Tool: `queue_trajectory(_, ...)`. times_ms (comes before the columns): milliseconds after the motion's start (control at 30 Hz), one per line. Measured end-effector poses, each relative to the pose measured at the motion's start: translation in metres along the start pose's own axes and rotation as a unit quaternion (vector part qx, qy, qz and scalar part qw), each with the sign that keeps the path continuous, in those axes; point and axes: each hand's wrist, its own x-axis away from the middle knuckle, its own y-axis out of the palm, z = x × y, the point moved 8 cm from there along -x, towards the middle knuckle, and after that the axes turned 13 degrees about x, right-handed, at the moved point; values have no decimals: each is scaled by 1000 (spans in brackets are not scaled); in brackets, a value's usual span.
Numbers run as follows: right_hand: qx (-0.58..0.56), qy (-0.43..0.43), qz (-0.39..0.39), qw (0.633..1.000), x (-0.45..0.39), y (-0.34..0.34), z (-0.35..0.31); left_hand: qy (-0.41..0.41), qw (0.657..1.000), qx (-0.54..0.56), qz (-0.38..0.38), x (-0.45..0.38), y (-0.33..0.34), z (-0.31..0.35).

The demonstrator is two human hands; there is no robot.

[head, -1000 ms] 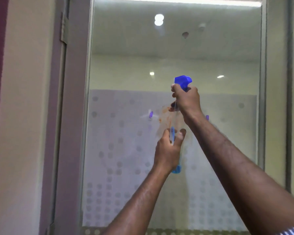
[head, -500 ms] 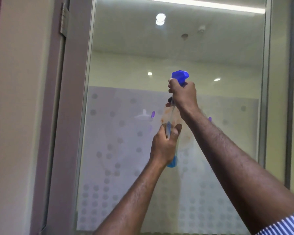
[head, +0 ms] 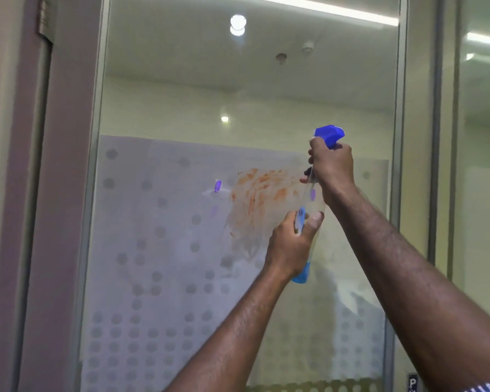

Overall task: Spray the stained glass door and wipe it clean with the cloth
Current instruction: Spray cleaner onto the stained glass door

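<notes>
The glass door [head: 167,250] fills the view, its lower part frosted with grey dots. An orange-brown smear [head: 262,198] spreads across the glass near the middle. A clear spray bottle with a blue trigger head [head: 329,135] and blue liquid at its base [head: 301,274] is held upright just right of the smear. My right hand [head: 333,168] grips the neck and trigger. My left hand [head: 290,246] wraps the bottle's body from below. No cloth is in view.
A mauve door frame with a hinge [head: 44,17] runs down the left. A metal frame post [head: 433,137] and another glass panel [head: 481,193] stand at the right. Ceiling lights reflect in the upper glass.
Both hands and the bottle have shifted right relative to the door, uncovering the orange smear that was mostly hidden behind them. The view has swung slightly left.
</notes>
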Motion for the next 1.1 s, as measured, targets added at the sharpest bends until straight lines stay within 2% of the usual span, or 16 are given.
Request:
queue_trajectory(167, -4, -13, -25, 1000, 5, 5, 10, -17, 1000, 9, 1, 10, 6, -11)
queue_trajectory(533, -8, -76, -82, 994, 61, 60, 0, -8, 997, 0, 75, 46, -52, -31)
queue_trajectory(833, 18, -46, -66, 997, 95, 50, 30, -35, 998, -20, 51, 82, -54, -54)
queue_trajectory(1100, 53, -17, -31, 998, 108, -2, 55, -38, 999, 22, -8, 109, -5, -61)
